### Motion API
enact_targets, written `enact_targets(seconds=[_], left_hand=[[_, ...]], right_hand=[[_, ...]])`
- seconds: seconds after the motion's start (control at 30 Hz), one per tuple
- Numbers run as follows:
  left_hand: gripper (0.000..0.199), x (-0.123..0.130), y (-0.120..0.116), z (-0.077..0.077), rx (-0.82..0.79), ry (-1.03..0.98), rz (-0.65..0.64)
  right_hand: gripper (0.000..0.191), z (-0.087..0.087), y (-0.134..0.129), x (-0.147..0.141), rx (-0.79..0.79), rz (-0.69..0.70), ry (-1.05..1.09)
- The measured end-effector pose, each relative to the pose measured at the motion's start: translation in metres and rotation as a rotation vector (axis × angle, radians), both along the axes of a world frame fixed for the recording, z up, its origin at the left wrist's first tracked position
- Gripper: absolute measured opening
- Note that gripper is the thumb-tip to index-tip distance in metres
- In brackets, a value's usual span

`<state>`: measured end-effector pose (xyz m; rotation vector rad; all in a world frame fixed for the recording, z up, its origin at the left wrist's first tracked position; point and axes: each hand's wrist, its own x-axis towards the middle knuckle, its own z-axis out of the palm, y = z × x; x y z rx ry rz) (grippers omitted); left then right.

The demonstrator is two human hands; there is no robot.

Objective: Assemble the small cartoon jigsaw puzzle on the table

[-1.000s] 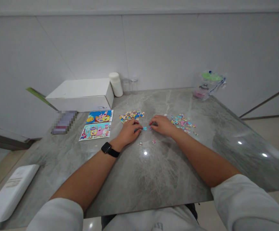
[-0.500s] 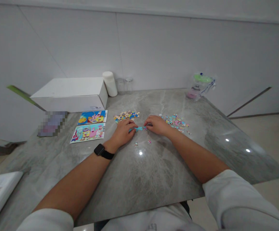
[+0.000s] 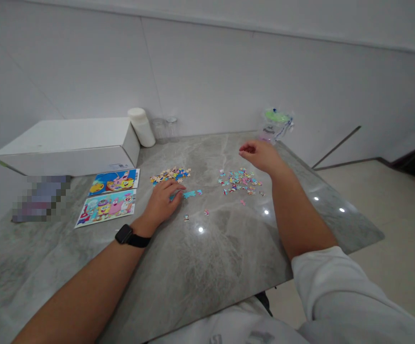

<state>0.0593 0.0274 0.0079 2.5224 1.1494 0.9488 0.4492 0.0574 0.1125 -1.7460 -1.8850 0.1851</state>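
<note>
Turquoise strip of jigsaw pieces (image 3: 190, 194) on grey marbled table (image 3: 210, 267), long axis running sideways, left hand (image 3: 163, 199) nearer by far! Fingers at strip's left end; pinching or merely resting, can't tell. Right hand (image 3: 259, 155) well apart, fingers curled, contents hidden; multicoloured heap of loose pieces (image 3: 241, 179) on wearer's side of it.

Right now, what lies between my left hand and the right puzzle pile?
Head view: blue and purplish puzzle pieces by your left hand, then bare tabletop.

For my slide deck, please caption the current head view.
Left hand at joined-up blue puzzle pieces, right hand hovering near a multicoloured pile of pieces.
</note>
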Motion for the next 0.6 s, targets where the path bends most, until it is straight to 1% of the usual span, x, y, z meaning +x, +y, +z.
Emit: enact_targets(seconds=[0.07,0.13,0.2,0.33,0.47,0.53,0.6], left_hand=[[0.028,0.000,0.000,0.000,-0.005,-0.002,-0.008],[0.028,-0.001,0.001,0.000,-0.014,-0.001,-0.009],[0.028,-0.002,0.001,0.000,-0.019,-0.001,-0.009],[0.028,-0.003,0.002,-0.001,-0.014,-0.012,-0.019],[0.028,-0.003,0.002,-0.001,-0.032,-0.012,-0.027],[0.028,-0.003,0.002,-0.001,-0.039,-0.012,-0.031],[0.028,-0.003,0.002,0.000,-0.042,-0.015,-0.037]], right_hand=[[0.011,-0.007,0.004,0.012,-0.066,-0.007,-0.066],[0.007,-0.017,0.009,0.017,-0.155,-0.008,-0.148],[0.008,-0.028,0.013,0.014,-0.246,0.005,-0.228],[0.016,-0.046,0.018,-0.003,-0.398,0.067,-0.354],[0.021,-0.051,0.020,-0.012,-0.638,0.102,-0.468],[0.024,-0.050,0.019,-0.011,-0.692,0.103,-0.506],[0.027,-0.047,0.018,-0.007,-0.713,0.098,-0.524]])
